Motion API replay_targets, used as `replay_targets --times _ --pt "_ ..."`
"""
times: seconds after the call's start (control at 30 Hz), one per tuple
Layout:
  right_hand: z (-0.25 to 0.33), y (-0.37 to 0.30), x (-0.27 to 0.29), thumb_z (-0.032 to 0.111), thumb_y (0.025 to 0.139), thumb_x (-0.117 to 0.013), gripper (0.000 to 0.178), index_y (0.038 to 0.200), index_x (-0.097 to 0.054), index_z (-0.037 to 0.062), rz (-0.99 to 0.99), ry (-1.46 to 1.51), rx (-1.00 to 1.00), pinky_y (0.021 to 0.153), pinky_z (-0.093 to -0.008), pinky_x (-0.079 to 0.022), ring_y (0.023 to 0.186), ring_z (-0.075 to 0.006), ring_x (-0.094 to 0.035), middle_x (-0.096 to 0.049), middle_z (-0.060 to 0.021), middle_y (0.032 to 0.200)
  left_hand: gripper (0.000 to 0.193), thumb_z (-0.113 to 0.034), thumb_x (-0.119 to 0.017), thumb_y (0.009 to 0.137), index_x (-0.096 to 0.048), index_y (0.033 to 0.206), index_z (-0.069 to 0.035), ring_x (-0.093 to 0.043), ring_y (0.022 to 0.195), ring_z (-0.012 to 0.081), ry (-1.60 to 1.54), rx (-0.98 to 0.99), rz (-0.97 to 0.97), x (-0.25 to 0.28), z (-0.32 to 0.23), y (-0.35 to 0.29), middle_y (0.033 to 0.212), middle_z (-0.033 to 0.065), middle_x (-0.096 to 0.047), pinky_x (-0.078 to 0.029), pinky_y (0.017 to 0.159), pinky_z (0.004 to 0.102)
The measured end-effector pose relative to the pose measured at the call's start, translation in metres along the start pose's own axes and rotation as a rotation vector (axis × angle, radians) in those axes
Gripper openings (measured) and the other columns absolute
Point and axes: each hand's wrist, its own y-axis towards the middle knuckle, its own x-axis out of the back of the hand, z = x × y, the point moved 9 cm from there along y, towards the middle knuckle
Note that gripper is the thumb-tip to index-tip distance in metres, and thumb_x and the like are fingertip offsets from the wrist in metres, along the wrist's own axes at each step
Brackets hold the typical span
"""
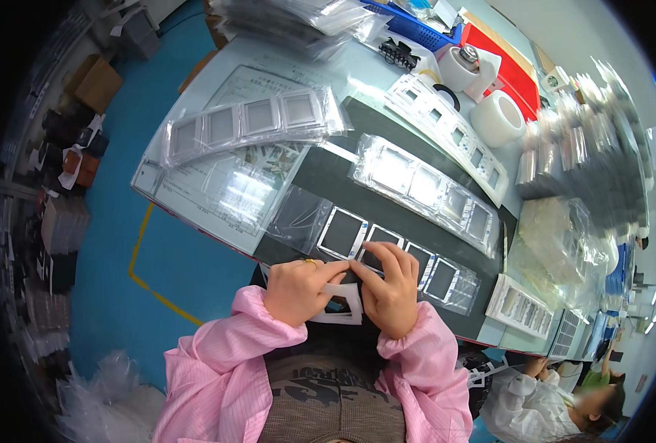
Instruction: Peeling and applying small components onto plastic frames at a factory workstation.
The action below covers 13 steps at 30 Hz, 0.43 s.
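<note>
My left hand (298,290) is closed on a small white square frame (350,318), which hangs tilted below its fingers at the table's front edge. My right hand (392,288) comes in from the other side, fingers bent, its index fingertip meeting the left fingertips above the frame. Whatever lies between those fingertips is too small to tell. Just beyond both hands is a clear plastic strip (461,301) carrying a row of white-rimmed dark square frames (342,234), on a dark mat (320,177). The right fingers partly cover the row.
More bagged frame strips (243,122) lie at the far left and a shiny one (424,188) behind the row. Beyond stand a perforated white panel (450,133), white rolls (497,118), a red tray (523,92) and stacked plastic packs (579,148). A co-worker (538,402) sits at the right.
</note>
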Motion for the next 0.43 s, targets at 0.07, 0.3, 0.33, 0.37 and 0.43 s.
replay_targets --times 0.07,0.3,0.33,0.37,0.43 --pt "0.006 -0.003 0.007 0.001 0.069 -0.066 0.035 0.103 -0.069 0.0081 0.029 0.078 0.004 0.090 -0.0434 -0.041 0.107 -0.0300 -0.057 -0.061 -0.0098 0.116 0.023 -0.019 -0.070 0.082 -0.070 0.104 -0.014 -0.066 0.063 0.0230 -0.030 0.029 0.037 0.005 0.000 0.000 0.069 0.0041 -0.066 -0.052 0.056 0.0355" --pt "0.037 -0.049 -0.004 0.036 0.080 -0.076 0.064 0.133 -0.052 0.0083 0.758 0.602 -0.014 0.068 -0.0395 -0.050 0.073 -0.0281 -0.064 -0.065 -0.0078 0.082 0.038 -0.003 -0.075 0.075 -0.068 0.112 -0.008 -0.040 0.056 0.0098 -0.547 0.218 0.022 0.033 -0.013 -0.004 0.061 -0.0013 -0.046 -0.036 0.056 0.0244" --pt "0.044 -0.049 -0.003 0.041 0.080 -0.075 0.066 0.134 -0.052 0.0104 0.704 0.611 0.011 0.065 -0.0402 -0.051 0.071 -0.0293 -0.065 -0.067 -0.0090 0.082 0.041 -0.001 -0.073 0.075 -0.066 0.115 -0.007 -0.038 0.058 0.0078 -0.650 0.301 0.080 0.031 -0.014 -0.005 0.062 -0.0032 -0.041 -0.034 0.057 0.0236" --pt "0.047 -0.050 -0.007 0.045 0.081 -0.074 0.068 0.135 -0.051 0.0124 0.652 0.616 0.033 0.062 -0.0409 -0.052 0.068 -0.0305 -0.067 -0.068 -0.0103 0.082 0.045 0.002 -0.071 0.075 -0.065 0.119 -0.006 -0.036 0.059 0.0058 -0.754 0.383 0.145 0.024 -0.014 -0.006 0.063 -0.0052 -0.037 -0.033 0.057 0.0228" --pt "0.036 -0.050 -0.007 0.043 0.081 -0.074 0.071 0.141 -0.047 0.0172 0.621 0.514 -0.013 0.060 -0.0408 -0.053 0.071 -0.0323 -0.068 -0.070 -0.0133 0.088 0.055 -0.007 -0.080 0.072 -0.063 0.124 -0.012 -0.046 0.064 0.0105 -0.772 0.312 0.164 0.032 -0.022 -0.008 0.071 -0.0010 -0.049 -0.042 0.063 0.0230"
